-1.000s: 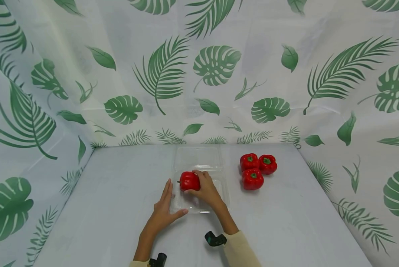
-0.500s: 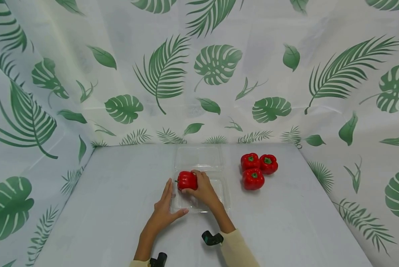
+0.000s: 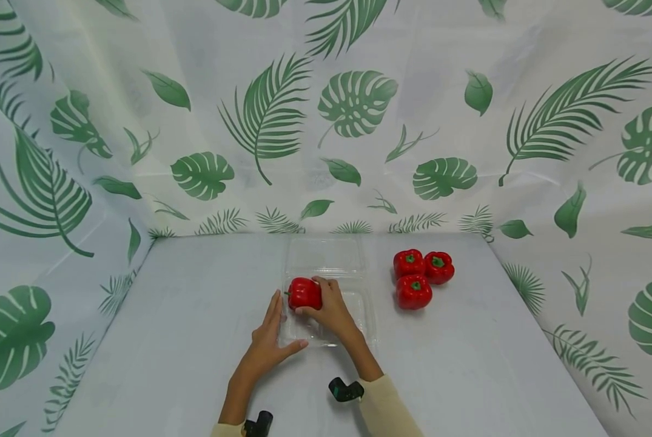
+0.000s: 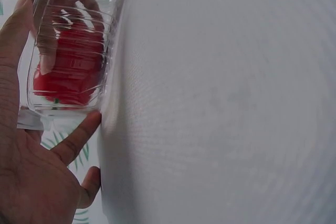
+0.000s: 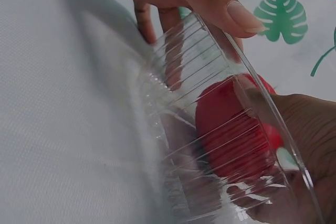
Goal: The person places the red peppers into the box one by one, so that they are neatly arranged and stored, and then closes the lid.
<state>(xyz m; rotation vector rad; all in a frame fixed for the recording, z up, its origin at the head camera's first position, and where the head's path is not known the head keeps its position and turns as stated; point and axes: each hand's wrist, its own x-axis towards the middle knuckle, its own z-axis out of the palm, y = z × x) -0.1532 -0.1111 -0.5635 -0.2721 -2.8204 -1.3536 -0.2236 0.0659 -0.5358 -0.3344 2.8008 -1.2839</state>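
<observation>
A red bell pepper (image 3: pixel 304 293) lies on its side in the left part of a clear plastic clamshell box (image 3: pixel 358 331), its green stem pointing left. My right hand (image 3: pixel 331 309) grips it from the right, thumb in front and fingers behind. My left hand (image 3: pixel 268 343) is spread at the box's left front corner, fingers along the side wall and thumb toward the front edge. In the left wrist view the pepper (image 4: pixel 73 72) shows through the ribbed wall, with left fingertips right at the box's corner. The right wrist view shows the pepper (image 5: pixel 231 129) low inside the box.
The clamshell's lid (image 3: pixel 324 255) lies folded back behind the base. Three more red bell peppers (image 3: pixel 413 292) stand together to the right of the box, stems up. A leaf-printed cloth (image 3: pixel 358 182) hangs behind and beside the white table (image 3: pixel 205 291).
My right hand has moved the pepper slightly left, toward the box's left wall. The left hand has stayed in place at the box.
</observation>
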